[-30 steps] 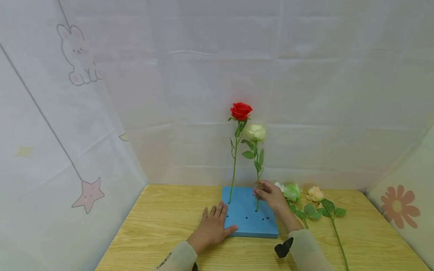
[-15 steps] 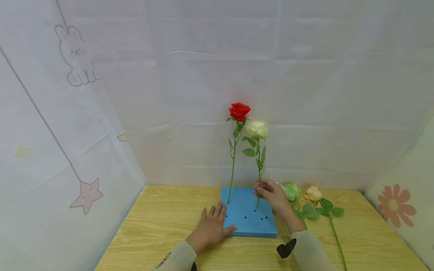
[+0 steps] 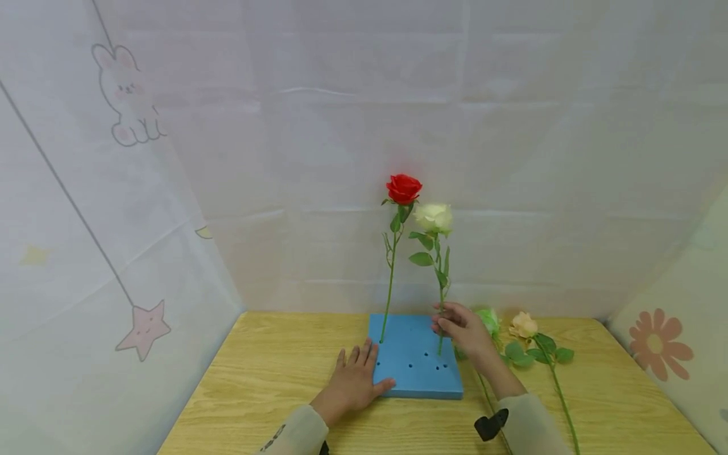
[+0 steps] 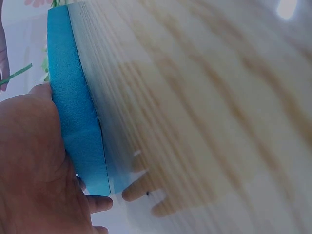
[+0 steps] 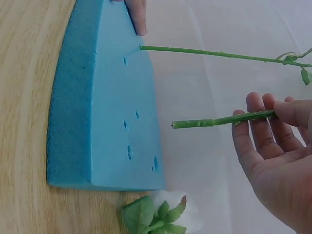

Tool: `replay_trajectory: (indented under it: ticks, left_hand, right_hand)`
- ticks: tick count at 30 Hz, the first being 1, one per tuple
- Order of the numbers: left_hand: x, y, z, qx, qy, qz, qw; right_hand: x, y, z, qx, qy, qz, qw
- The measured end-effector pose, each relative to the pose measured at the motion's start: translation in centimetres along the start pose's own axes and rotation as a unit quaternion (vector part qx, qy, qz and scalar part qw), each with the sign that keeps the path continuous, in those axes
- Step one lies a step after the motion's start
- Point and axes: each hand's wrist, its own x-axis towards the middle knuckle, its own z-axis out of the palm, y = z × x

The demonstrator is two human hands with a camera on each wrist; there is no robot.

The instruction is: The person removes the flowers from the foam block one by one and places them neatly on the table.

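Note:
My right hand (image 3: 463, 328) pinches the green stem of a white rose (image 3: 435, 218) between thumb and fingers. In the right wrist view, the cut end of this stem (image 5: 192, 124) is bare and apart from the blue foam block (image 5: 107, 161). Several small holes dot the block's top. A red rose (image 3: 404, 189) stands in one hole near the left side, leaning slightly right. My left hand (image 3: 354, 379) rests with fingers spread on the left edge of the block (image 3: 418, 382); the left wrist view shows it beside the block's side (image 4: 73, 78).
Right of the block, a green rose (image 3: 489, 321) lies on the wooden table (image 3: 273, 379), partly hidden by my right arm. A peach rose (image 3: 524, 325) lies farther right, its stem towards the front. Pale printed cloth (image 3: 341, 158) hangs behind and at both sides.
The white rose's stem end has left the hole it stood at, and my right hand has carried the rose a little to the right. My left hand keeps its place on the block.

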Motion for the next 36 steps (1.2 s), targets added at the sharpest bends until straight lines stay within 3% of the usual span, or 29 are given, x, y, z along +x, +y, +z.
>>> replay_trajectory:
  ticks: [9, 16, 29, 36]
  left_hand:
    - [-0.2, 0.1, -0.4, -0.006, -0.006, 0.001, 1.0]
    - [-0.2, 0.0, 0.2, -0.009, -0.01, 0.003, 0.9999]
    - [-0.3, -0.3, 0.5, -0.002, -0.005, -0.001, 1.0]
    - [0.3, -1.0, 1.6, -0.002, 0.006, -0.005, 1.0]
  right_hand:
    - [-1.0, -0.3, -0.8, -0.006, -0.003, -0.01, 1.0]
    - [-2.0, -0.6, -1.2, -0.019, -0.001, 0.001, 1.0]
    - [-4.0, -0.9, -2.9, -0.034, -0.011, -0.024, 0.999]
    - [-5.5, -1.5, -3.9, -0.047, -0.009, 0.009, 0.999]
